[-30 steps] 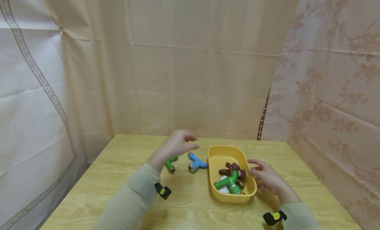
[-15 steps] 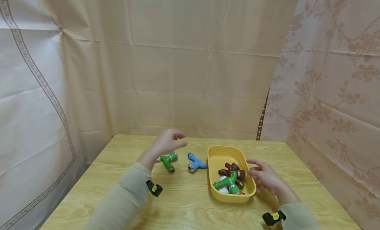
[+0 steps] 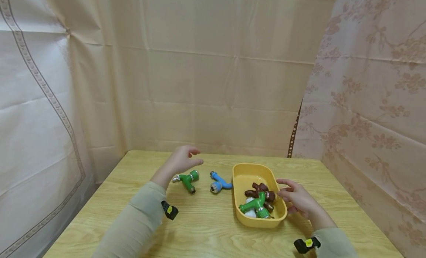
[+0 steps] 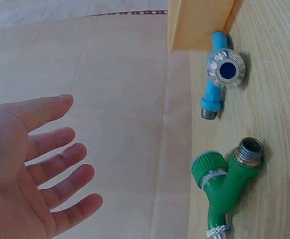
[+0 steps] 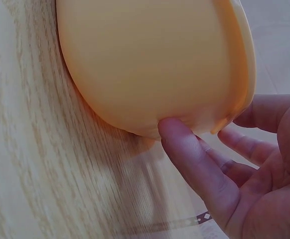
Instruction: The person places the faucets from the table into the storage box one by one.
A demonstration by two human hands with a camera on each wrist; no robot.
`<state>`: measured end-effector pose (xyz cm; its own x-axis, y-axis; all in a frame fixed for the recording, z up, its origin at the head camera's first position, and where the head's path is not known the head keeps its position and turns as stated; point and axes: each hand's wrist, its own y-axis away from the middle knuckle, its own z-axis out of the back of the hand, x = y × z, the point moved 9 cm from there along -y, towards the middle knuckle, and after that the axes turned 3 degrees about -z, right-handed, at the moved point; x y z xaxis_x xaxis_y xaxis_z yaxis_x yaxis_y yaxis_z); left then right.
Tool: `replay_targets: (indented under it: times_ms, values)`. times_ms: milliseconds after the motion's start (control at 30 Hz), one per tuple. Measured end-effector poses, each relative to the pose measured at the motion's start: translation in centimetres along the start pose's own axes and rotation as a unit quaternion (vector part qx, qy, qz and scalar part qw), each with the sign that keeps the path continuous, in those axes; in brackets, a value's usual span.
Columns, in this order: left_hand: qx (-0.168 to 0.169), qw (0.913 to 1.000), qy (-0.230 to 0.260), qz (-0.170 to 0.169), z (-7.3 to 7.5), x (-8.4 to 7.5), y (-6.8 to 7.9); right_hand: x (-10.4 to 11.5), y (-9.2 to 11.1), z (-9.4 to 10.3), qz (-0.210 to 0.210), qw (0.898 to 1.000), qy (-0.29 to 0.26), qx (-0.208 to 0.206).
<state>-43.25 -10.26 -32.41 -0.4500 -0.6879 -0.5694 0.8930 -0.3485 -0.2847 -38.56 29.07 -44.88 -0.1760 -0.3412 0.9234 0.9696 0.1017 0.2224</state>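
My left hand (image 3: 181, 160) hovers over the table behind a green tap (image 3: 188, 181), fingers loosely bent and holding nothing. In the left wrist view its palm and spread fingers (image 4: 68, 185) stand apart from that tap. A blue tap (image 3: 217, 183) lies between the green tap and a yellow plastic basin (image 3: 249, 171). My right hand (image 3: 299, 199) rests at the basin's right side; the right wrist view shows the thumb (image 5: 195, 164) touching its outer wall, other fingers near the rim. Inside lie brown taps (image 3: 257, 192), another green tap (image 3: 255, 204) and a white piece (image 3: 250, 213), partly hidden.
Everything stands on a light wooden table (image 3: 203, 228). Behind it hangs a beige cloth (image 3: 213, 84), with a flowered cloth (image 3: 372, 102) on the right and a pale one (image 3: 36, 102) on the left. The basin stands right of the middle.
My left hand has moved left, away from the basin and blue tap, uncovering the whole green tap on the table. The right hand and basin have barely moved.
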Motion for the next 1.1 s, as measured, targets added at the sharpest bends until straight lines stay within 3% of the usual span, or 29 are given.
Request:
replay_targets:
  times_ms: [367,767,1100]
  values:
    - [-0.005,0.9991,0.002,0.041,-0.3,2.0,0.2,0.0,0.0,0.0,-0.001,1.0,-0.003,0.0]
    - [0.005,0.9964,0.001,0.084,-2.0,4.8,0.1,-0.2,0.0,0.0,-0.001,1.0,-0.004,-0.002]
    - [0.017,0.9958,-0.016,0.089,-3.5,5.5,-0.1,-0.1,-0.1,0.0,0.0,1.0,0.0,-0.003]
